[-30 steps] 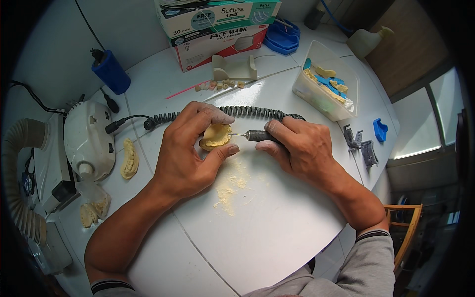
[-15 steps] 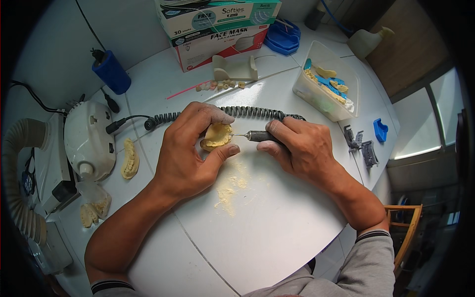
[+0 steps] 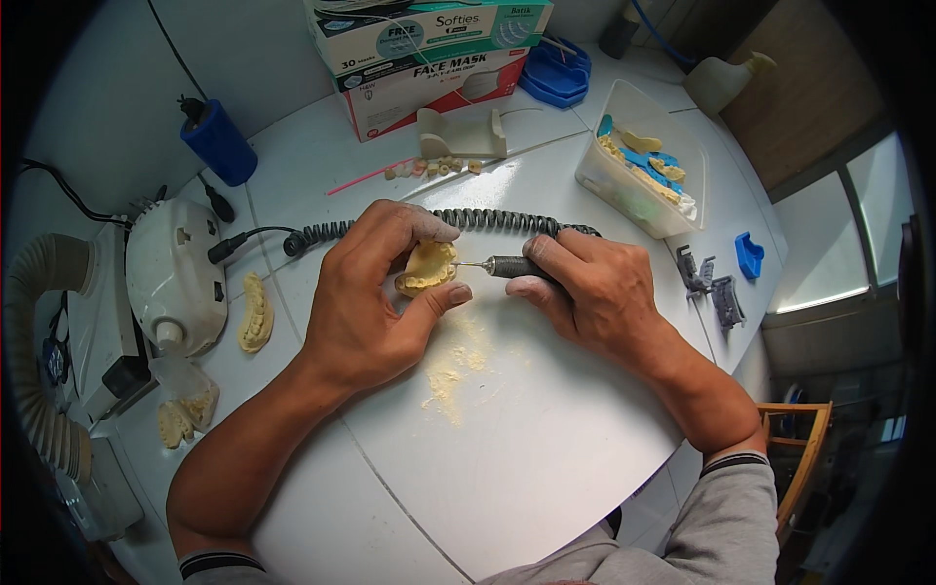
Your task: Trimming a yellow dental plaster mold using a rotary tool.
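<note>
Between the fingers and thumb of my left hand point(image 3: 375, 283) is a pale yellow plaster dental model point(image 3: 429, 267), its tooth arch turned to the right. My right hand point(image 3: 595, 283) grips the dark handle of a rotary handpiece point(image 3: 512, 266) like a pen. Its thin metal bur points left and meets the model's right edge, or lies very close to it. Both hands have pale dust on the fingertips. Yellow plaster dust point(image 3: 453, 375) lies scattered on the white table below the model. My left palm hides part of the model.
A coiled black cord point(image 3: 487, 220) runs behind my hands to the white control unit point(image 3: 175, 278). Another plaster model point(image 3: 255, 314) lies beside that unit. Beyond are loose teeth point(image 3: 444, 167), a beige stand point(image 3: 463, 136) and mask boxes point(image 3: 429, 93). A clear plastic tub point(image 3: 634, 205) stands at the far right.
Both hands keep nearly the same places. The model in my left hand has tilted slightly, and the handpiece has barely shifted.
</note>
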The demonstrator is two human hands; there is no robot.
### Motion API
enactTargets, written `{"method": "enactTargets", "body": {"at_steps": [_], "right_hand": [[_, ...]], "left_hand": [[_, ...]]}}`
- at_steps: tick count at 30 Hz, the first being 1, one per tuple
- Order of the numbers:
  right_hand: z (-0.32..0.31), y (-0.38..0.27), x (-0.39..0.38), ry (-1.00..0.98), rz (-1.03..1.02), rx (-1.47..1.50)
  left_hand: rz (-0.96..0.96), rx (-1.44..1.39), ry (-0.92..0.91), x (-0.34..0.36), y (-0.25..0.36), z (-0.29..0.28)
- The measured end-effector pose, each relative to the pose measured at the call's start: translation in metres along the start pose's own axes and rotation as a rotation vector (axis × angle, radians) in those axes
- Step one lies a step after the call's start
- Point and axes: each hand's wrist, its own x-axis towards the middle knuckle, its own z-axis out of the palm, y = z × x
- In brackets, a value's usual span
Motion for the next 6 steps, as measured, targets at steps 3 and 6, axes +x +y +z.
{"method": "enactTargets", "body": {"at_steps": [3,6], "right_hand": [[0.0006,0.0007,-0.0004,0.005,0.001,0.006],[0.0011,0.0012,-0.0005,0.009,0.001,0.002]], "left_hand": [[0.017,-0.004,0.003,-0.0003,-0.0009,-0.0002],[-0.005,0.007,-0.011,-0.0002,0.0011,-0.0016]]}}
